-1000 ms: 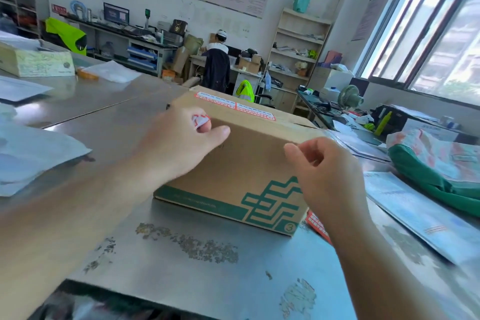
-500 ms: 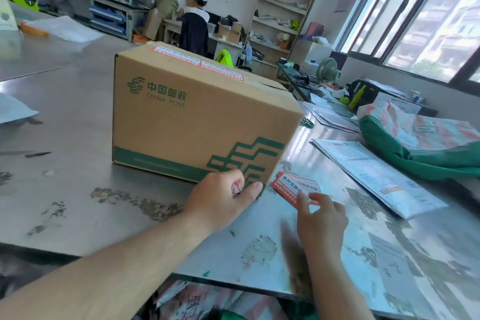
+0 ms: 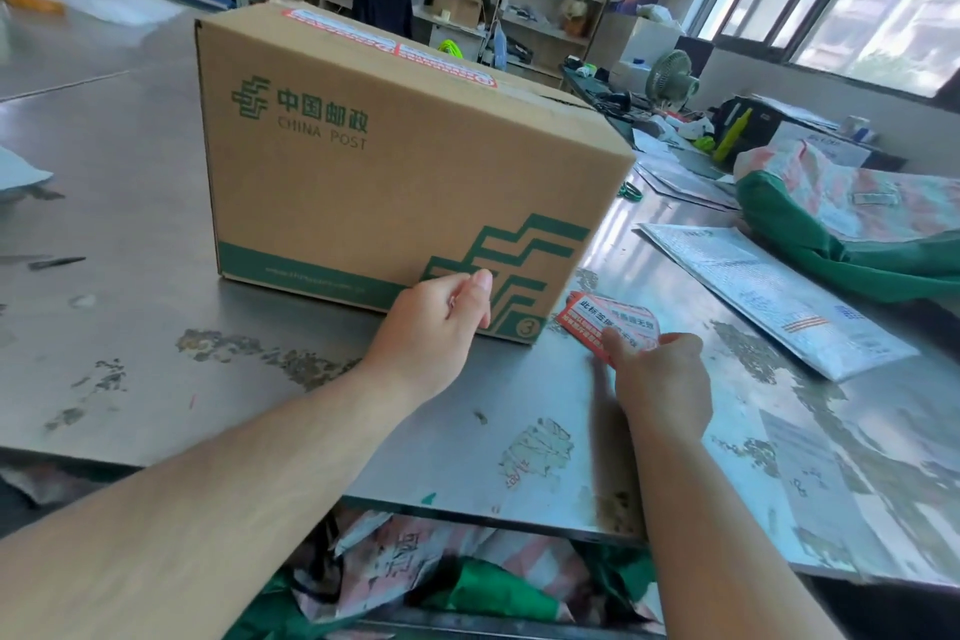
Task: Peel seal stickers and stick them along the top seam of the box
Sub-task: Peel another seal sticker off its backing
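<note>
China Post carton (image 3: 395, 172) upright on metal bench (image 3: 156, 327), two seal stickers (image 3: 389, 44) already along top seam. Left hand (image 3: 436, 327) curled against carton's lower front corner, fingers closed; contents unclear. Right hand (image 3: 660, 379) fingers pinching sticker sheet (image 3: 608, 322) just right of carton.

Both forearms bare, reaching forward from the lower edge of the view. Left hand (image 3: 436, 327) loosely curled, knuckles up, thumb extended along the top and pointing forward, fingers tucked beneath; something small seems pinched there, too hidden to tell. Right hand (image 3: 660, 379) lower and nearer, back of the hand toward the camera, thumb and fingertips closed in a pinch at its far side. Wrists straight, hands apart, left ahead of right.
</note>
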